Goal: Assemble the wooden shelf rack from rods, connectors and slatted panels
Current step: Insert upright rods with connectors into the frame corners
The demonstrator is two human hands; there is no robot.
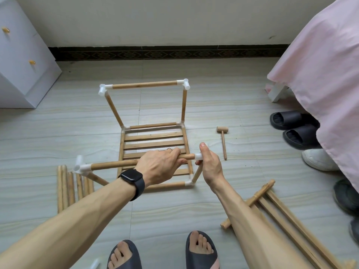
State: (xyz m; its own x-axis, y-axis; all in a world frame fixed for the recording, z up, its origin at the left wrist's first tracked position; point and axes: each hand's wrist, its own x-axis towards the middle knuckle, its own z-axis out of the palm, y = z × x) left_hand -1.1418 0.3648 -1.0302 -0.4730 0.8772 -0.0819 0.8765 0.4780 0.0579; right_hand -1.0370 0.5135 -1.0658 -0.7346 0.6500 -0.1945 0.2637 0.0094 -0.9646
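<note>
Several loose rods are lying on the grey tiled floor at your left, and a spare slatted panel is lying at your right, near the bed with its pink cover. The half-built rack is standing on the floor before you, with a small mallet just beside it. Your left hand is gripping the upper front rod with curled fingers. Your right hand is holding the white connector at this rod's end.
</note>
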